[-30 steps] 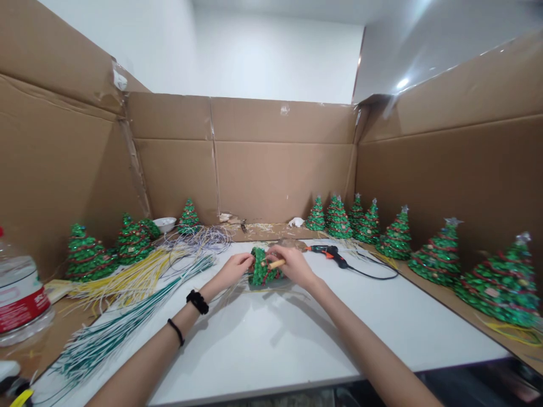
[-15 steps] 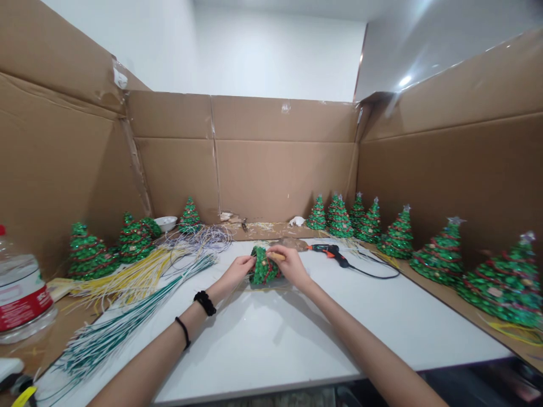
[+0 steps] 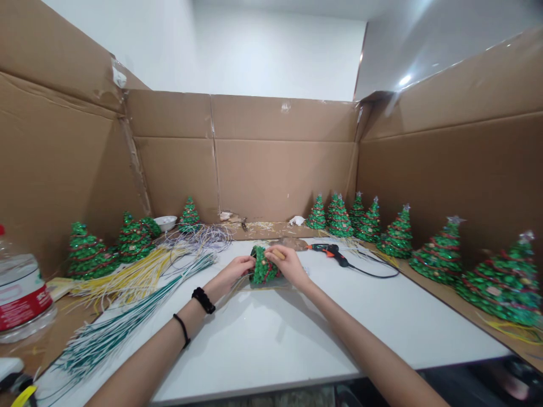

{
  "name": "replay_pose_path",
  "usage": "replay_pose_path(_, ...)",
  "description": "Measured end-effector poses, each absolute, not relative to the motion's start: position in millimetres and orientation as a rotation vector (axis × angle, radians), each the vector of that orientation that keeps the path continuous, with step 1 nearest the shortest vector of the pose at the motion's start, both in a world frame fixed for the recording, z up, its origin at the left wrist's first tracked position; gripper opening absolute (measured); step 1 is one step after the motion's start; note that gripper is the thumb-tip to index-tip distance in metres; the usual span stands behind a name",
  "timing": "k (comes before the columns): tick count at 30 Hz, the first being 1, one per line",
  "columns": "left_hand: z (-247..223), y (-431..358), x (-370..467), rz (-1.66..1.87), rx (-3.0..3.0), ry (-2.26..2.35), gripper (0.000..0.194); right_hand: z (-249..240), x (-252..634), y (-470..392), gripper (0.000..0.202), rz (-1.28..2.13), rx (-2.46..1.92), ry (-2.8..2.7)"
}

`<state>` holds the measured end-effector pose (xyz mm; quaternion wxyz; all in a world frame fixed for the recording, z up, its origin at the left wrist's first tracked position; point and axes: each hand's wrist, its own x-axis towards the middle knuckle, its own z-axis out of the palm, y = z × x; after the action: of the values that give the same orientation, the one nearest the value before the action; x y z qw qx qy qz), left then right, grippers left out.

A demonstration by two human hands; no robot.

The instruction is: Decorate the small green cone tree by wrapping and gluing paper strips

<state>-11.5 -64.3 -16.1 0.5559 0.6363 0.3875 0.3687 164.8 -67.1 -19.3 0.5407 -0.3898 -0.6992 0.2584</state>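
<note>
A small green tree with red trim (image 3: 263,268) lies tipped on its side over the white table, between my two hands. My left hand (image 3: 240,269) is closed on its left end, fingers pinched at the rim. A tan wooden handle (image 3: 278,254) is gripped in my right hand (image 3: 291,265), held against the tree's upper right side. The tool's tip is hidden. Thin pale strands stick out below the tree near my left fingers.
A glue gun (image 3: 335,253) with a black cable lies behind right. Green-white strands (image 3: 139,311) and yellow ones (image 3: 131,277) spread on the left. Finished-looking trees (image 3: 439,254) line the right edge. A bottle (image 3: 23,288) stands far left; a white bowl (image 3: 165,223) sits back left.
The wooden handle in my right hand has tilted more upright. My left wrist has shifted slightly left, and thin strands show more beside it.
</note>
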Motion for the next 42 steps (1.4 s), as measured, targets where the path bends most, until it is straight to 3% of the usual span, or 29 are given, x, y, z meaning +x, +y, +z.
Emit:
replay_pose_path(9, -22.1, -61.1, -10.2, 0.901, 1.518, 0.973, 0.035, -29.6, 158.5, -65.1, 0.024, 0.64, -0.956, -1.607)
replay_pose_path(25, -27.0, -57.4, -11.9, 0.936, 1.501, 0.921, 0.028, -28.9, 159.5, -67.5, 0.022, 0.452, -0.981, -1.672)
replay_pose_path(42, -22.9, -57.3, -11.7, 0.93, 1.539, 0.882, 0.022, -15.8, 153.7, -82.1, 0.016, -0.086, -1.434, -1.908)
